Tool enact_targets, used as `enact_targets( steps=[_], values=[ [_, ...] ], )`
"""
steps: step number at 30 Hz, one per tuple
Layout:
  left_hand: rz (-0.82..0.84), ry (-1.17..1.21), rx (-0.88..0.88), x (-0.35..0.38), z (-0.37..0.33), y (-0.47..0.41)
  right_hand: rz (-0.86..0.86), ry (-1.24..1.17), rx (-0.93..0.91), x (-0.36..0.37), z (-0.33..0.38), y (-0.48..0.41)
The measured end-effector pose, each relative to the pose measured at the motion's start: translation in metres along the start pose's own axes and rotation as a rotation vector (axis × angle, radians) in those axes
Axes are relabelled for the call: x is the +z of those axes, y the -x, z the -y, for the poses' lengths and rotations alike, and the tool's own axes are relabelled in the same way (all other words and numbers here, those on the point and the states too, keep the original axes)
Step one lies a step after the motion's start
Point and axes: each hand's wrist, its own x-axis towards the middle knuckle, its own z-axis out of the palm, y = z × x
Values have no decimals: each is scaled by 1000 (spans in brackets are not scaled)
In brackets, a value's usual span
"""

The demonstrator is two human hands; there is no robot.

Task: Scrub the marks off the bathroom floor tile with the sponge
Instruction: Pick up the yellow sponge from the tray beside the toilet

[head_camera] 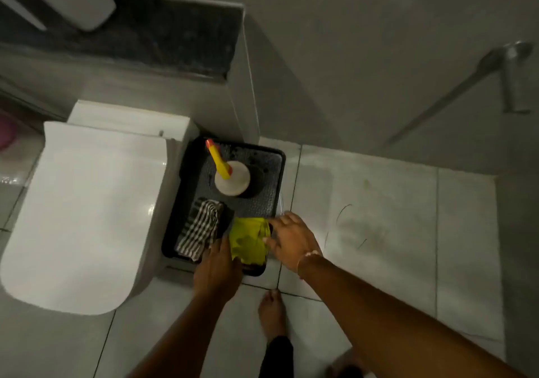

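Head view: yellow sponge (248, 242), judged soft and light, is pinched at both edges by left hand (217, 271) and right hand (293, 242) fingers, over black tray (274, 156).

Person, head view: two bare forearms, no sleeves. Left hand (215, 272), no jewellery visible. Right hand (291, 242), thin pale bracelet (309, 256) at wrist. Bare foot (271, 313); dark trouser leg (277, 354).
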Motion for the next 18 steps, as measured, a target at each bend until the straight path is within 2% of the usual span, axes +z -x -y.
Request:
enact_targets(
  steps=[2, 6, 10, 18],
  values=[
    [4, 19, -35, 17, 5, -18, -39, 65, -75, 20, 1, -26],
    [23, 76, -140, 41, 12, -45, -57, 214, -100, 44, 3, -60],
    [-47, 171, -169, 47, 15, -65, -69, 328, -141, 53, 1, -77],
    [-66, 367, -237, 58, 12, -76, -43, 267, -121, 61, 0, -89]
  ],
)
